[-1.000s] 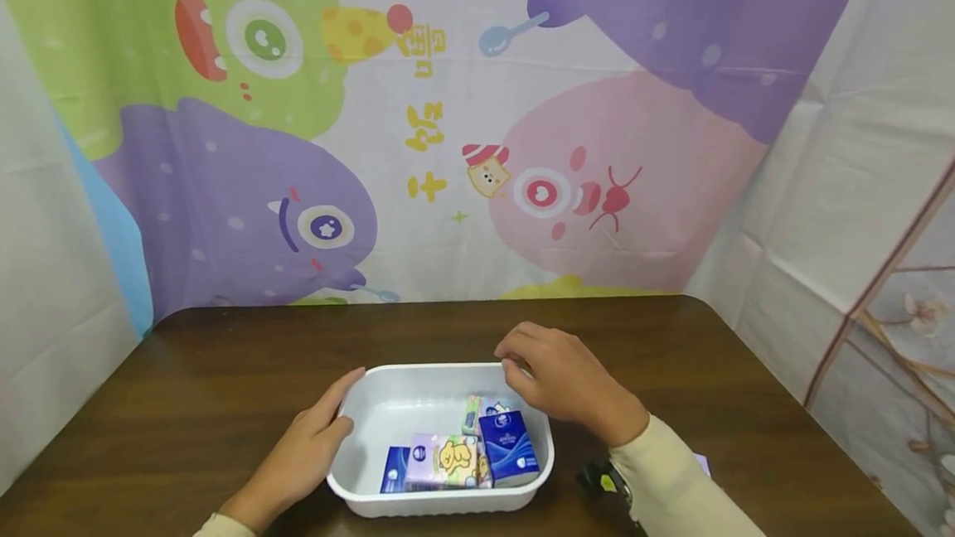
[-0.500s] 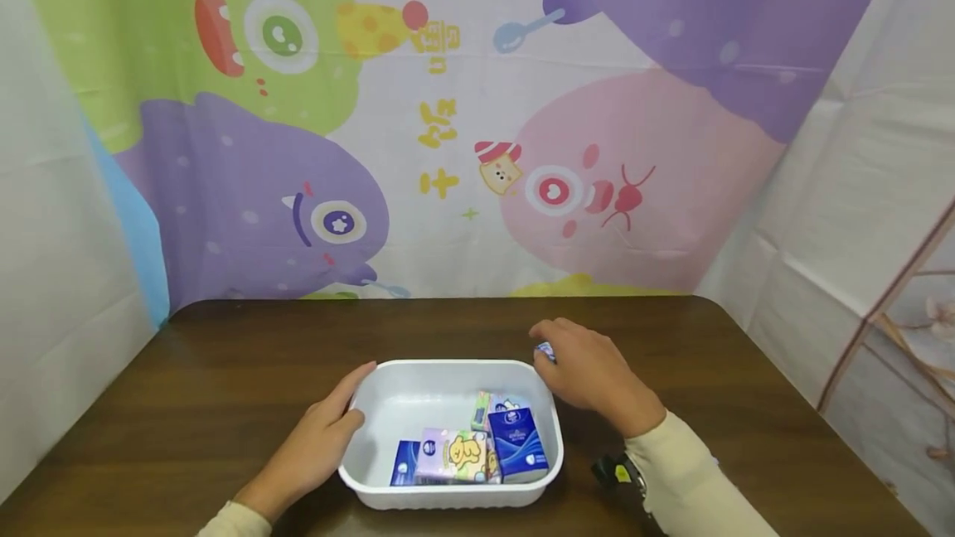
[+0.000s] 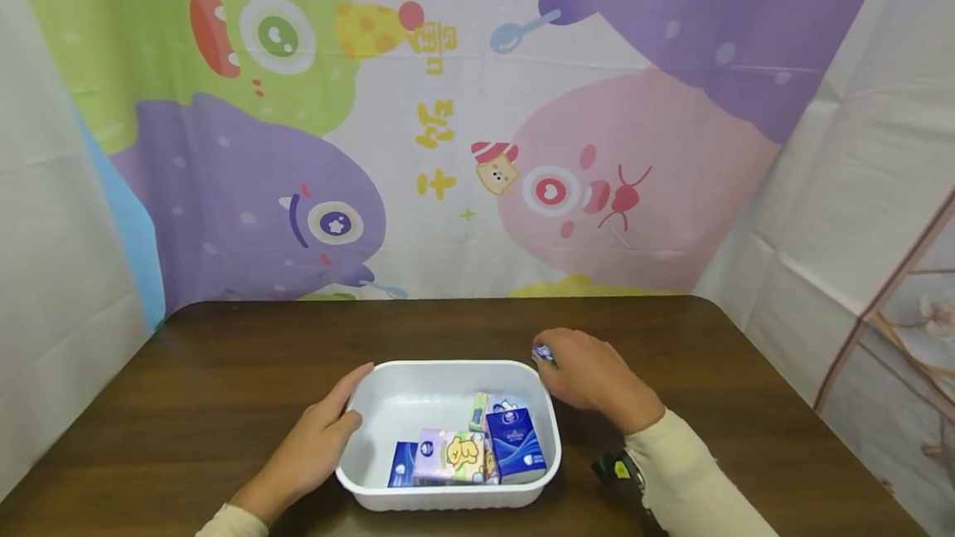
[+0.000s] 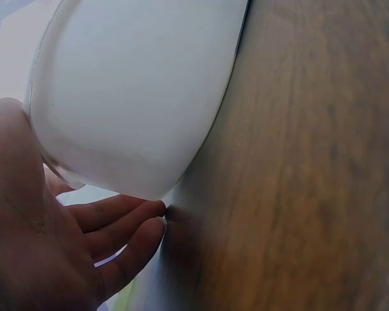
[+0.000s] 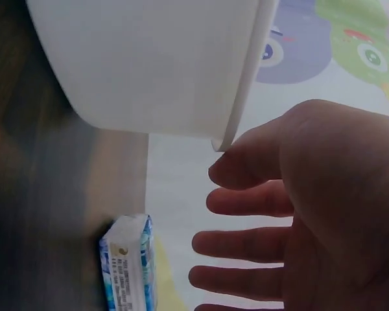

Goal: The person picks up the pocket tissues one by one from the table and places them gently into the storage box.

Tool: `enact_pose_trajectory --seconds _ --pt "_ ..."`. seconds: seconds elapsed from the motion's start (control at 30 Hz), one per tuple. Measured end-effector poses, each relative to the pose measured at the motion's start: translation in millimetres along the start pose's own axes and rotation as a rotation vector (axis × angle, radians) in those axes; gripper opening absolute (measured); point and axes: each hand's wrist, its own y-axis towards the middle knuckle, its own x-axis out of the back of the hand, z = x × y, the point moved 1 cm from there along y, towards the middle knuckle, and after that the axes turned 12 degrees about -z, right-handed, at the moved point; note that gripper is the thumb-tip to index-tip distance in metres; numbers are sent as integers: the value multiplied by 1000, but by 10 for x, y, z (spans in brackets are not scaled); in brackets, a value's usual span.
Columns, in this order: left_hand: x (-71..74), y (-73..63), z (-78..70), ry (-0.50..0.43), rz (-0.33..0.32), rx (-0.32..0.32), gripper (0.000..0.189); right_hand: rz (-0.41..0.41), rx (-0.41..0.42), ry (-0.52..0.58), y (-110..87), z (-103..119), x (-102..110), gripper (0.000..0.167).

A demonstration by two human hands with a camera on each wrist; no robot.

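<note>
A white plastic tub [image 3: 395,500] stands between my hands, with several tissue packs in its right half. Among them are a dark blue pack [image 3: 516,444], a lilac pack with a yellow bear [image 3: 451,456] and a blue pack [image 3: 401,464]. My left hand [image 3: 313,446] rests on the tub's left end, thumb at the rim and fingers spread by the far corner. My right hand [image 3: 597,375] is at the back right corner, its thumb touching the rim [image 5: 228,129], its fingers straight. Another tissue pack [image 5: 126,265] lies on the table, apart from those fingers.
A dark brown wooden table [image 3: 261,346] lies under everything. Behind it hangs a cartoon-printed cloth [image 3: 440,247], and pale cloth [image 3: 821,214] hangs at the right. A black wrist strap [image 3: 630,471] shows at the right cuff.
My right hand has moved from over the tub's back right corner to just outside it. A small pack shows by its fingers now. My left hand stays at the tub's left end.
</note>
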Motion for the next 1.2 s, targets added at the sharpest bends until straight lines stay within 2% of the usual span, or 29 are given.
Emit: enact_pose_trajectory --seconds 0.43,0.7,1.0,1.1,1.2 --pt "18 -1 -24 13 10 10 58 5 28 21 -1 -68 -39 26" --pt "21 -6 -31 13 21 20 58 19 62 -11 -21 -121 -97 29" --pt "21 -15 -19 14 15 22 58 136 6 -71 -24 -124 -129 39" --pt "20 -11 -16 12 13 16 58 139 16 -97 -31 -117 -117 37" --pt "17 -11 -5 7 7 4 58 128 42 -102 -34 -102 -86 20"
